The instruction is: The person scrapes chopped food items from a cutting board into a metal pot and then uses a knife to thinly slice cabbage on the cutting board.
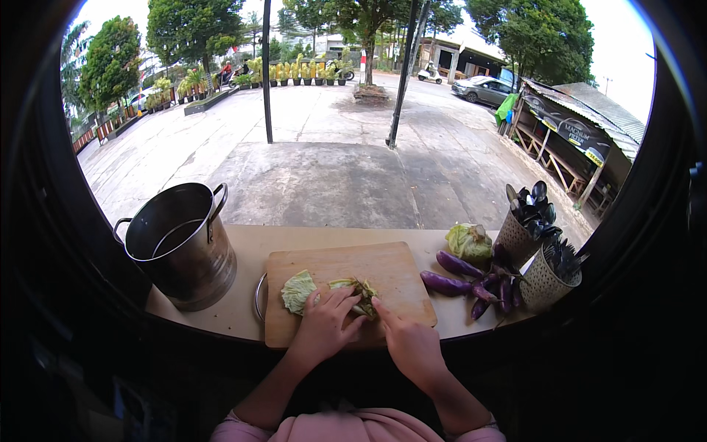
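Observation:
A wooden cutting board lies on the counter before me. On its left half is a pale green cabbage leaf piece. Right of that sits another cabbage piece with browned, wilted parts. My left hand presses on this second piece with spread fingers. My right hand is closed low over the board, its index finger stretched towards the browned part; what it grips is hidden beneath it. A metal handle shows at the board's left edge.
A large metal pot stands at the left. To the right are purple eggplants, a cabbage head and two woven holders with spoons and forks. Beyond the counter lies a paved yard with two dark posts.

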Demonstrator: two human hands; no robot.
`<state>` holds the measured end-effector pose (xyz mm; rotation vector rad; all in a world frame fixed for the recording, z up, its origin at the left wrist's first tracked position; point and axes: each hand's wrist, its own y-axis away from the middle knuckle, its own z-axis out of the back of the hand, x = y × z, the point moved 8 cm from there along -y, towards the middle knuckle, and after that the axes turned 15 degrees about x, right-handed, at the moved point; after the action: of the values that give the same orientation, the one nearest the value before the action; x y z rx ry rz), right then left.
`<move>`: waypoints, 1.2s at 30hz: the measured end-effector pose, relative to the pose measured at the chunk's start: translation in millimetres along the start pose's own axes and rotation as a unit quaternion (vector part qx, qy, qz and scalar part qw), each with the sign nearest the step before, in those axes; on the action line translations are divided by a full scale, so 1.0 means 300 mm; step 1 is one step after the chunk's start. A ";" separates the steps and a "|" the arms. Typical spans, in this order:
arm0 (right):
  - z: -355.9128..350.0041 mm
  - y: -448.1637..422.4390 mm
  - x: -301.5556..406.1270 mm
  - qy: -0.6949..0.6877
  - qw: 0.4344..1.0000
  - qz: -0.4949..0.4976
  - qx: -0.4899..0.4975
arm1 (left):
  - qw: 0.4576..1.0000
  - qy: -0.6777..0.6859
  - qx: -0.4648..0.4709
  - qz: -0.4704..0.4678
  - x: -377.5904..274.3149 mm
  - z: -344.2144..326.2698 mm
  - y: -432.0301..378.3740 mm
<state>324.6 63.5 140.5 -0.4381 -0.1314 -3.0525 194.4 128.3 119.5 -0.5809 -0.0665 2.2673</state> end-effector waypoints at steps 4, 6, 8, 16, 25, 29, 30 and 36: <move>-0.016 -0.038 -0.011 0.022 1.000 -0.002 -0.018 | 1.000 -0.002 0.001 0.000 -0.004 0.006 -0.003; -0.003 -0.042 -0.017 0.010 1.000 0.001 -0.027 | 1.000 0.006 -0.001 -0.005 -0.007 0.009 -0.002; 0.009 -0.024 -0.018 -0.016 0.999 0.000 -0.034 | 1.000 0.003 -0.003 -0.002 -0.008 0.010 -0.001; 0.023 0.056 -0.015 -0.075 0.997 -0.016 -0.006 | 1.000 -0.005 0.007 0.005 -0.006 0.008 -0.002; 0.005 0.023 -0.014 -0.060 0.998 0.000 0.014 | 1.000 0.001 0.004 0.004 -0.001 0.001 -0.002; 0.008 -0.013 0.010 -0.031 0.999 0.023 0.020 | 1.000 -0.006 0.007 0.003 -0.002 -0.002 0.000; 0.006 -0.028 0.014 -0.026 0.998 0.004 0.052 | 1.000 -0.010 0.005 0.002 -0.003 -0.001 0.001; -0.002 -0.075 0.020 0.010 0.998 0.032 0.047 | 1.000 -0.011 0.007 0.005 -0.001 0.000 -0.001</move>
<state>317.0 85.5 139.8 -0.3980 -0.2553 -2.9725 194.8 128.4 119.8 -0.5498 -0.0579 2.2831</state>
